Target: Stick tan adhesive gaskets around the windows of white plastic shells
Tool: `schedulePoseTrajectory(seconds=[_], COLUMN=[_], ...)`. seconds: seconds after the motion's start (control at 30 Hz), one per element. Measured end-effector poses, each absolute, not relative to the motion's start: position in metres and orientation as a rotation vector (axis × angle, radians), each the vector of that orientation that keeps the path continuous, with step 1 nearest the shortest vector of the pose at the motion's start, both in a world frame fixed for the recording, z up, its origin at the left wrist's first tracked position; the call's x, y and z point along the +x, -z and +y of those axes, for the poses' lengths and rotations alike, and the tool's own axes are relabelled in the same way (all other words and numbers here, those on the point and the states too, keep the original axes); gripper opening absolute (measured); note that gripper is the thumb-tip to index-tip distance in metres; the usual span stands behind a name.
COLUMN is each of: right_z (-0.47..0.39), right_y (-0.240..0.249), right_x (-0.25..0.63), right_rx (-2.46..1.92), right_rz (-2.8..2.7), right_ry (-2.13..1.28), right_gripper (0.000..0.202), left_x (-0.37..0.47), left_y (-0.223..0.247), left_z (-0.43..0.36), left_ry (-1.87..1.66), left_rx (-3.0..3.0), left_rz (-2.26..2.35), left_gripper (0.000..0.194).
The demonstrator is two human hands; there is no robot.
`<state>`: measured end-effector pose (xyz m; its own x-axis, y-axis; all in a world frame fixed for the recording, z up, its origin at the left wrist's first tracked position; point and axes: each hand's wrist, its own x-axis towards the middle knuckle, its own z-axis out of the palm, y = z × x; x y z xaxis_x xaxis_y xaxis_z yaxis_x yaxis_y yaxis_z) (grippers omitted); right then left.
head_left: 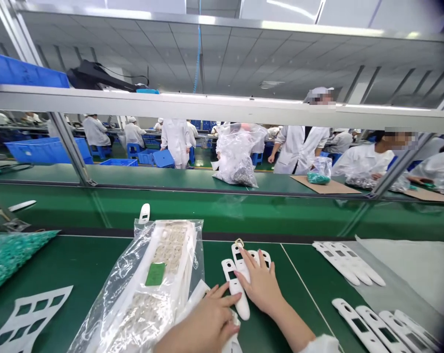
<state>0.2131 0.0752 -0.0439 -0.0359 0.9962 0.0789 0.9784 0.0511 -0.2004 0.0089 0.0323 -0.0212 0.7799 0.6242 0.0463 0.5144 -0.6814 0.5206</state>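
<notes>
Currently, I see my right hand spread open across white casings; my left hand touches one, its grip unclear.

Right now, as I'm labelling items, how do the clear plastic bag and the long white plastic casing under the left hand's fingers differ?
The clear plastic bag is far larger than the long white plastic casing. The bag is wrinkled and see-through; the casing is smooth and opaque.

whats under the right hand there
White casings: their upper ends, with cut-out windows, show past the right hand. It covers most of their lower lengths, so those can't be seen.
</notes>
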Motion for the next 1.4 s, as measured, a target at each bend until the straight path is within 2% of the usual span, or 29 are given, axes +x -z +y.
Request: schedulePoseTrajectory(seconds=[0.23, 0.33, 0.63, 0.8, 0.9, 1.0, 1.03, 1.27, 1.4], right_z=[0.052, 0.059, 0.053, 0.046, 0.056, 0.073, 0.079, 0.114, 0.116], right_y=[0.043, 0.039, 0.045, 0.025, 0.003, -0.014, -0.017, -0.007, 0.001], right_x=[0.190, 0.198, 0.208, 0.220, 0.230, 0.233, 0.232, 0.207, 0.194], right_rx=[-2.039, -1.932, -1.525, -1.390, -1.402, -1.388, -1.384, -1.419, -1.465], right_rz=[-2.022, -2.074, -2.271, -2.137, -1.941, -1.796, -1.761, -1.580, -1.510], right_ry=[-0.148, -0.169, -0.434, -0.549, -0.554, -0.609, -0.653, -1.212, -1.412], right_gripper=[0.071, 0.066, 0.063, 0.062, 0.049, 0.018, 0.013, 0.030, 0.029], left_x=[-0.010, -0.017, -0.015, -0.023, -0.026, -0.024, -0.023, -0.025, -0.027], left_y=[0.001, -0.005, -0.007, -0.007, -0.005, 0.002, 0.004, 0.012, 0.012], left_z=[0.042, 0.045, 0.041, 0.041, 0.041, 0.042, 0.042, 0.051, 0.057], left_ry=[-0.306, -0.304, -0.172, -0.092, -0.078, -0.115, -0.134, -0.283, -0.260], left_rx=[2.528, 2.529, 2.633, 2.686, 2.680, 2.708, 2.720, 2.686, 2.667], left_rz=[1.010, 1.026, 0.805, 0.667, 0.605, 0.619, 0.621, 0.587, 0.499], left_gripper=[0.023, 0.028, 0.031, 0.035, 0.037, 0.035, 0.034, 0.029, 0.030])
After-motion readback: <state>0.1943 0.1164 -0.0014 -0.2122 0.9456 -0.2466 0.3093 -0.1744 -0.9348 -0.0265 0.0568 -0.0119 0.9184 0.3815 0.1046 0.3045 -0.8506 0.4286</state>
